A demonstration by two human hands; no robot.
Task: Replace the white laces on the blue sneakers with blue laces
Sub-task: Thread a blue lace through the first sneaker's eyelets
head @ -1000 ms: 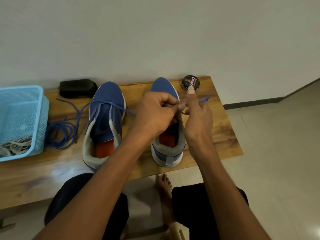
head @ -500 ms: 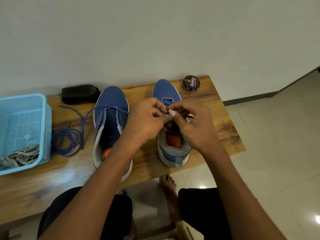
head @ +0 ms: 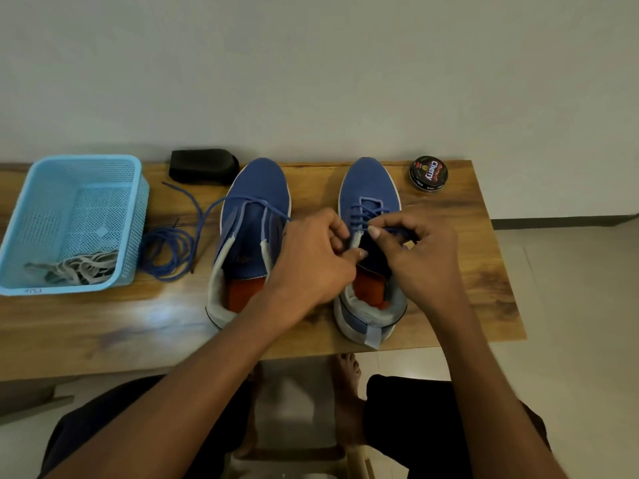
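From the head camera, two blue sneakers stand side by side on the wooden counter [head: 103, 326], toes toward twelve o'clock. Over the right sneaker [head: 370, 188], the left hand [head: 311, 267] and right hand [head: 422, 264] both pinch its blue lace [head: 363, 210] with curled fingers (only the front eyelets are threaded). At nine o'clock, the left sneaker [head: 257, 188] trails another blue lace [head: 166, 248] toward a basket [head: 20, 233] holding white laces [head: 79, 269].

Brightness: dim, soft indoor light on the pale wall [head: 311, 63].
Glare: a pale sheen lay on the counter [head: 152, 312], just left of the left sneaker [head: 254, 209].
Shadows: faint, under the hands.
Distortion: the counter's far edge bowed toward the sides.
Blur: forearms slightly soft.
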